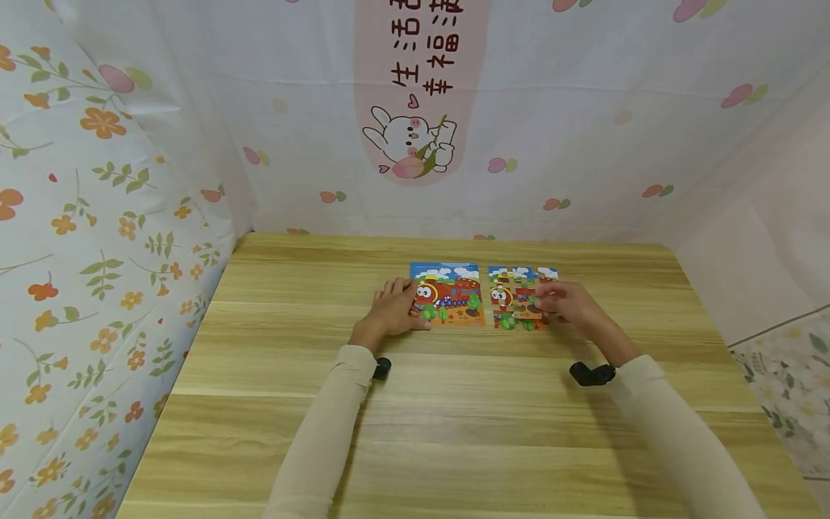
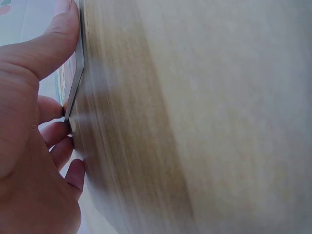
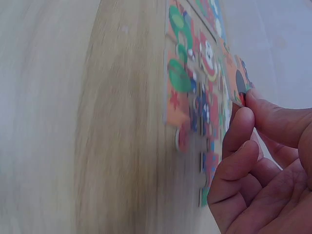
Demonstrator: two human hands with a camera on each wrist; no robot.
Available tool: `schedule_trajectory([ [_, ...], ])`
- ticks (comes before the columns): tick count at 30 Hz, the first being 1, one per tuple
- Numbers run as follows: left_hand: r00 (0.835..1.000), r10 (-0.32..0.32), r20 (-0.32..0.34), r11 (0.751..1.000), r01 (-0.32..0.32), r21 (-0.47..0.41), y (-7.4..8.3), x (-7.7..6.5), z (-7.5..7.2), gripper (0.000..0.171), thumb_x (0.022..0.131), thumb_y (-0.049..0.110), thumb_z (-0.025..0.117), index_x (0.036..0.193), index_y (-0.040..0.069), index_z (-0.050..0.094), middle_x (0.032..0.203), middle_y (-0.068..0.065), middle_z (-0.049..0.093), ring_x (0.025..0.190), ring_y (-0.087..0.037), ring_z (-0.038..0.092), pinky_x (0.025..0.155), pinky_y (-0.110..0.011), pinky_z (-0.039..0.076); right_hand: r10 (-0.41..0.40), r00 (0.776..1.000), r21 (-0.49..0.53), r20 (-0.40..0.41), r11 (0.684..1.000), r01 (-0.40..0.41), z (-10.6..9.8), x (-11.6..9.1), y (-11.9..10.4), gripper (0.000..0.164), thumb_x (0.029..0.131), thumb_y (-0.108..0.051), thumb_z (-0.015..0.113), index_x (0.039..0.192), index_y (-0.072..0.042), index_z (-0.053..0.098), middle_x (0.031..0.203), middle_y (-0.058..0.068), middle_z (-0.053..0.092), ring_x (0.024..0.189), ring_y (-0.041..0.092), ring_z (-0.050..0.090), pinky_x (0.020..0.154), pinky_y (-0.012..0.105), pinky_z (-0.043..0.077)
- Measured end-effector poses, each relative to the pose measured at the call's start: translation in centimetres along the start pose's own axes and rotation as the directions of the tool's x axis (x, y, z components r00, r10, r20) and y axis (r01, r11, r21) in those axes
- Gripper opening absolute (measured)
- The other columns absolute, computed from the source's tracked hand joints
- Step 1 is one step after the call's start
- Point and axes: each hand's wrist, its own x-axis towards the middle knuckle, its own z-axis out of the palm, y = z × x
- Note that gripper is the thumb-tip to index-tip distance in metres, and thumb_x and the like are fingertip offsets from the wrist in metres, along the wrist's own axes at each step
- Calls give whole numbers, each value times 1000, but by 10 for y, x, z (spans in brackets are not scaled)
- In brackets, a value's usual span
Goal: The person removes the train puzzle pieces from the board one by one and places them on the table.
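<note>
A picture card of a red cartoon train [image 1: 447,294] lies flat near the table's back. At its lower left corner is my left hand [image 1: 390,311], thumb along the bottom edge and fingers against the left side. In the left wrist view, that thumb [image 2: 56,36] rests on the card's rim. To the card's right lies a partly joined puzzle [image 1: 501,297] of the same train, with gaps between pieces. My right hand [image 1: 570,306] pinches an orange puzzle piece [image 3: 238,78] bearing a dark green shape, between thumb and fingertips, raised over the puzzle's right part.
The wooden table [image 1: 454,418] spreads in front of both arms. A printed cloth [image 1: 292,130] hangs behind the table's back edge, and a flowered cloth [image 1: 97,288] hangs at the left. Black wrist devices [image 1: 591,373] sit under both forearms.
</note>
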Motion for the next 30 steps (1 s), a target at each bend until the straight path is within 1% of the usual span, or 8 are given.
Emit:
schedule_trajectory([
  [3,1000,0,-2,1000,0,1,0,0,0,101,87,55,71,160,13,16,157,-10,24,142,-31,22,110,-49,23,14,1000,-19,-6,1000,-14,-6,-2,6,36,101,-23,59,128,1,57,100,0,68,85,14,60,72,35,48],
  [8,1000,0,0,1000,0,-1,0,0,0,100,87,54,70,160,12,16,157,-10,24,142,-31,22,110,-49,23,38,999,-3,-2,999,-38,-14,-4,18,37,101,-27,59,127,0,58,95,-5,66,85,12,59,74,35,46],
  [12,1000,1,1,1000,-1,-5,1,-1,0,100,87,54,71,160,12,17,156,-10,25,142,-31,22,111,-49,22,52,999,1,-8,999,-52,-20,-7,24,40,101,-29,59,129,0,57,93,-5,65,85,14,58,74,36,45],
  [16,1000,0,3,1000,0,-7,1,-1,0,100,87,54,70,160,12,17,156,-10,25,142,-31,22,111,-50,22,70,997,3,-21,998,-70,-25,-9,29,41,101,-27,59,130,1,57,90,-5,65,82,13,59,71,34,45],
  [23,1000,-4,6,1000,4,1,2,-1,0,101,87,54,70,161,12,15,158,-10,23,143,-31,20,111,-50,22,77,997,36,-13,996,-76,-31,-13,33,39,100,-25,60,125,4,56,83,-5,65,76,12,58,67,32,46],
  [30,1000,-3,6,1000,3,-4,1,-1,0,101,87,54,70,161,12,15,158,-10,23,144,-31,20,112,-50,21,83,996,11,-14,997,-82,-34,-13,40,40,101,-23,59,128,7,55,82,-5,64,73,12,56,65,31,45],
])
